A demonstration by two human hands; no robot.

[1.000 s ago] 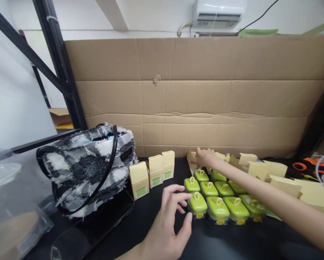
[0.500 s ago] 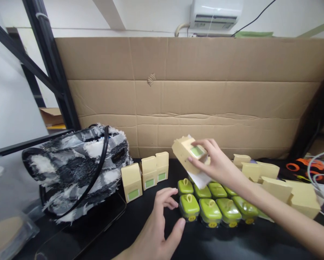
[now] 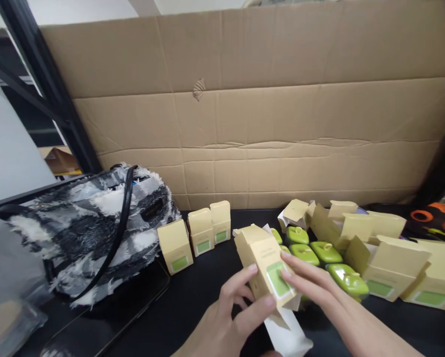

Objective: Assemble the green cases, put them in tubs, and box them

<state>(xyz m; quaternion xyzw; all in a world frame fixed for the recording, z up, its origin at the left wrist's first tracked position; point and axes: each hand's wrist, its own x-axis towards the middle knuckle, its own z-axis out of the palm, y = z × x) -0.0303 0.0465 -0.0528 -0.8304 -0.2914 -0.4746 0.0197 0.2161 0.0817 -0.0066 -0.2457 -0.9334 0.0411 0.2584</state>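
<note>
A small cream-coloured paper box [image 3: 265,253] with a green label is tilted between my two hands. My left hand [image 3: 233,312] grips its lower left side, thumb on the front face and fingers along the edge. My right hand [image 3: 315,282] lays its fingers over the label on the right side; its thumb is hidden. A white paper flap or sheet [image 3: 287,332] hangs from under the box's lower end. Behind my right hand sit several green-lidded containers [image 3: 347,278] with small loop handles, partly covered by the hand and box.
Several matching boxes stand upright, some left of centre [image 3: 175,248], others with open flaps at the right [image 3: 393,263]. A shaggy black-and-white handbag [image 3: 106,223] sits at the left. A cardboard sheet [image 3: 267,114] forms the back wall. Orange-handled objects [image 3: 426,214] lie far right.
My right hand has brought the box down and nearer, and my left hand has closed on it. The view has tipped downward. White paper now hangs below the box.
</note>
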